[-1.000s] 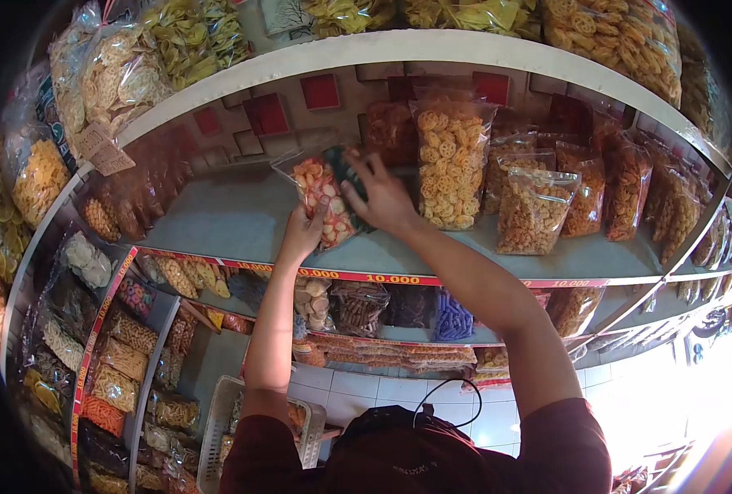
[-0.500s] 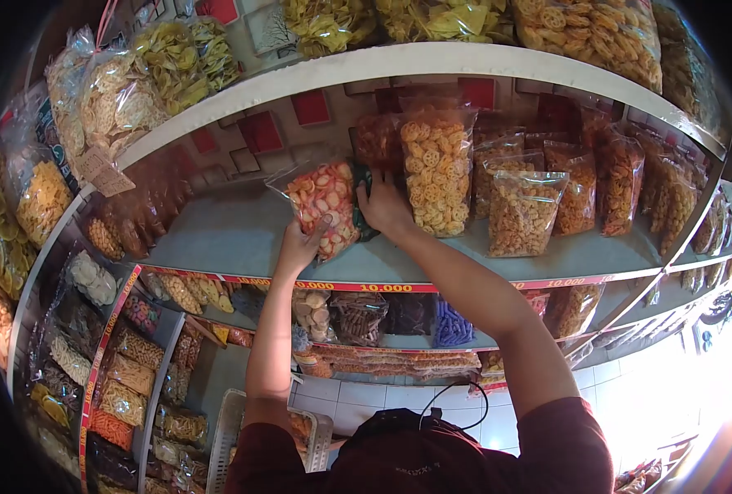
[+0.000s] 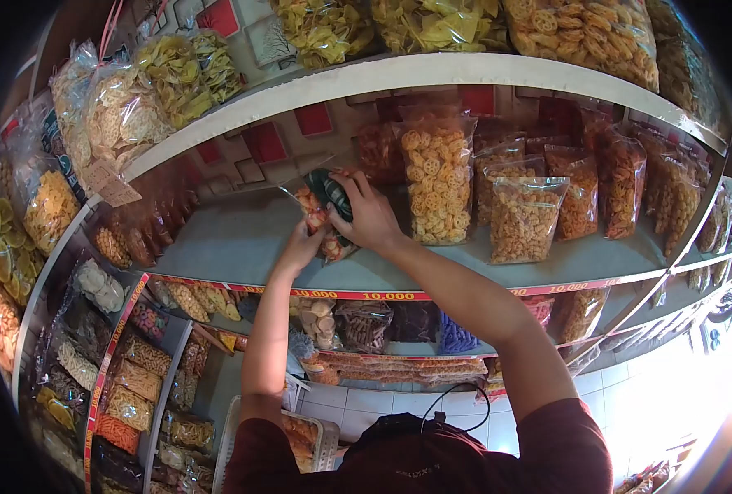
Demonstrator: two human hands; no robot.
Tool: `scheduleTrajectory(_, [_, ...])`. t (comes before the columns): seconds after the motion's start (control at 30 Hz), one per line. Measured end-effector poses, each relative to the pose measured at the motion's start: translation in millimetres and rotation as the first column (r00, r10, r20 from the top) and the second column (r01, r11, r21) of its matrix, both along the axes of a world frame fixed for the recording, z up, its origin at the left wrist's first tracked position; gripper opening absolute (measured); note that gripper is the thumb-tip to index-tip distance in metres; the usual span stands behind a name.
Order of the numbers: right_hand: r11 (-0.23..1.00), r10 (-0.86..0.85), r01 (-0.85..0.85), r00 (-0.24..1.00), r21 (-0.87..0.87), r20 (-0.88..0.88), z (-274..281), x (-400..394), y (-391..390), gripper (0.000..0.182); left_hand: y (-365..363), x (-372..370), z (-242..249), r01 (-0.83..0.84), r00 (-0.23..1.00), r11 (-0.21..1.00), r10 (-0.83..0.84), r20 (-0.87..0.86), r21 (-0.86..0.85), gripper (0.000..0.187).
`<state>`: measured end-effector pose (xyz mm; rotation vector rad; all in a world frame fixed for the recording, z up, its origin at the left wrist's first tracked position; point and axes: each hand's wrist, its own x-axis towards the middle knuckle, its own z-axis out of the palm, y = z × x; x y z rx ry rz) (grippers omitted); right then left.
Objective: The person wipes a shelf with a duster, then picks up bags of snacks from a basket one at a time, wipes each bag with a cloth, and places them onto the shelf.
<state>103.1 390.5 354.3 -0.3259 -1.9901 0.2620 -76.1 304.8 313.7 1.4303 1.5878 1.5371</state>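
A clear plastic bag of red-and-pale snack pieces [image 3: 307,204] is tilted above the middle shelf. My left hand [image 3: 300,249] grips its lower left side, fingers partly hidden by the bag. A dark green cloth [image 3: 326,193] with lighter stripes lies over the bag's right part. My right hand [image 3: 369,212] is closed on that cloth and presses it against the bag. To the right of my right hand stands an upright bag of yellow wheel-shaped crackers [image 3: 437,181].
Several snack bags, including a bag of small tan crackers [image 3: 529,221], stand along the shelf's right side. A price strip [image 3: 388,295] runs along its front edge. The white upper shelf edge [image 3: 432,66] arches overhead. A light plastic basket [image 3: 326,445] sits below.
The right hand has brought the green cloth from behind the bag onto its front. The bag has turned and now shows less of its face.
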Motion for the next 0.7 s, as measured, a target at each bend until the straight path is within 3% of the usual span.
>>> scheduleTrajectory(0.13, [0.989,-0.079,0.073,0.996,-0.132,-0.04,0.1,0.7,1.2,0.06,22.9,-14.7,16.4,0.115,0.993,0.991,-0.112,0.035,-0.069,0.039])
scheduleTrajectory(0.23, [0.969,-0.04,-0.021,0.97,-0.247,-0.241,-1.9,-2.5,5.1,0.056,42.1,-23.8,24.3,0.141,0.989,0.989,-0.143,-0.031,-0.054,0.04])
scheduleTrajectory(0.33, [0.976,-0.123,0.097,0.984,-0.194,-0.126,-4.4,-1.1,11.2,0.055,69.6,-33.4,28.4,0.157,0.984,0.983,-0.164,-0.063,-0.098,0.044])
scheduleTrajectory(0.4, [0.957,-0.114,0.082,0.989,-0.278,-0.099,-5.3,-2.1,12.9,0.054,90.9,-39.2,26.5,0.203,0.972,0.978,-0.207,-0.107,-0.052,0.046])
scheduleTrajectory(0.5, [0.936,-0.136,0.105,0.988,-0.335,-0.069,-10.1,-6.0,17.9,0.059,136.8,-58.3,20.6,0.165,0.952,0.979,-0.19,-0.238,-0.121,0.048])
scheduleTrajectory(0.6, [0.928,-0.139,0.114,0.989,-0.354,-0.048,-12.3,-6.0,22.4,0.062,175.6,-66.3,14.3,0.137,0.959,0.984,-0.16,-0.235,-0.114,0.048])
scheduleTrajectory(0.67, [0.926,-0.141,0.115,0.989,-0.361,-0.046,-11.1,-5.5,26.2,0.059,202.8,-74.7,6.3,0.221,0.973,0.973,-0.225,-0.053,-0.064,0.048])
scheduleTrajectory(0.7, [0.924,-0.146,0.119,0.988,-0.364,-0.048,-11.4,-6.1,27.0,0.057,207.7,-70.6,4.3,0.204,0.978,0.979,-0.202,-0.055,0.02,0.044])
